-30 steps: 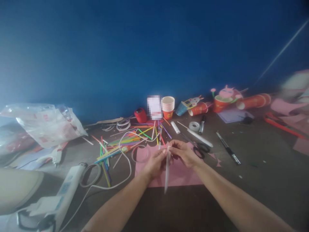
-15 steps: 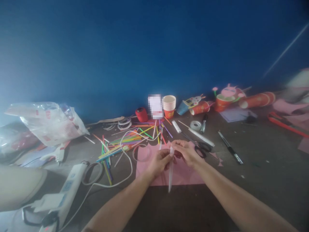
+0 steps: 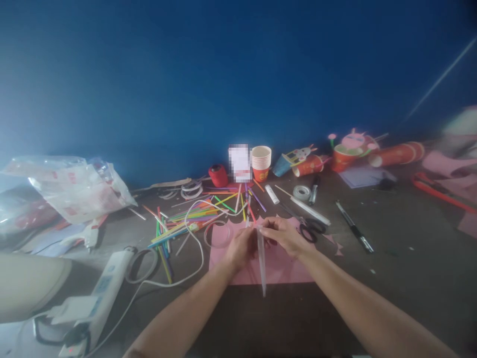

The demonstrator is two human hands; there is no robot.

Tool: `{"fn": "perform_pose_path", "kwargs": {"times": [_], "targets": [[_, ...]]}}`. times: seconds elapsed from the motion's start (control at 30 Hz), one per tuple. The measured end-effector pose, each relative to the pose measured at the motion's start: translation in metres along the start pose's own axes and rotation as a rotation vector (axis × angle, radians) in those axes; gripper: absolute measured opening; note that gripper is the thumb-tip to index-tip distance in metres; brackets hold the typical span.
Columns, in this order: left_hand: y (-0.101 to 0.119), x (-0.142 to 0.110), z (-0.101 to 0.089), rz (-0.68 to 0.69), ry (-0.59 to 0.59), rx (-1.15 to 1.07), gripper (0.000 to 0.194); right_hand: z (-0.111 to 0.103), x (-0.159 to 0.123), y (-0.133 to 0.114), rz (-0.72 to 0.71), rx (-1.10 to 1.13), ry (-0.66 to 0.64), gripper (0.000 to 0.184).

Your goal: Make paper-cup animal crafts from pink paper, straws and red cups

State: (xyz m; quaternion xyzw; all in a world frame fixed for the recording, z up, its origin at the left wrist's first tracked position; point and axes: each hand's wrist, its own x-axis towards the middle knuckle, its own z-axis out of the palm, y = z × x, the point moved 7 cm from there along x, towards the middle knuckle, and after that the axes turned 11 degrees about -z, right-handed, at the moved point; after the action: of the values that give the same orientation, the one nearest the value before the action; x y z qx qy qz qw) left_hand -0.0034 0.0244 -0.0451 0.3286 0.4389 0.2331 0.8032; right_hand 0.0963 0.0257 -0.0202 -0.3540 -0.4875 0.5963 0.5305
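Observation:
Above a pink paper sheet point(image 3: 238, 273) with a scalloped far edge, both my hands meet at the top of a long, narrow, translucent whitish strip point(image 3: 262, 268). The strip hangs down past the sheet's near edge; its exact kind is unclear. My left hand point(image 3: 240, 246) is closed beside the strip's upper end, fingertips partly hidden. My right hand point(image 3: 280, 233) pinches that same end from the other side. Black-handled scissors point(image 3: 308, 231) lie right of my right hand, and a ring of tape point(image 3: 218, 234) rests on the sheet's left side.
Coloured straws point(image 3: 197, 215) lie scattered to the left, crossed by a white cable point(image 3: 204, 256) near a power strip point(image 3: 108, 283). Stacked paper cups point(image 3: 261, 161) stand at the back. A pen point(image 3: 354, 226) and a glue stick point(image 3: 272, 194) lie rightward. A plastic bag point(image 3: 74, 191) sits left.
My hands have shifted slightly left at the strip's top, and the left one has moved a little away from its front. More of the strip's upper part now shows.

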Motion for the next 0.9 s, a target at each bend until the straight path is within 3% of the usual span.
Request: {"fn": "perform_pose_path", "kwargs": {"times": [0.4, 0.63, 0.9], "targets": [[0.003, -0.002, 0.003, 0.009, -0.011, 0.01, 0.041, 0.005, -0.001, -0.006, -0.013, -0.023, -0.033, 0.016], [0.001, -0.002, 0.009, -0.025, -0.052, -0.039, 0.045, 0.003, -0.001, 0.001, 0.013, 0.037, -0.013, 0.017], [0.006, -0.004, 0.008, -0.001, -0.07, -0.013, 0.037, 0.001, 0.0, 0.001, 0.021, 0.044, 0.015, 0.019]]}}
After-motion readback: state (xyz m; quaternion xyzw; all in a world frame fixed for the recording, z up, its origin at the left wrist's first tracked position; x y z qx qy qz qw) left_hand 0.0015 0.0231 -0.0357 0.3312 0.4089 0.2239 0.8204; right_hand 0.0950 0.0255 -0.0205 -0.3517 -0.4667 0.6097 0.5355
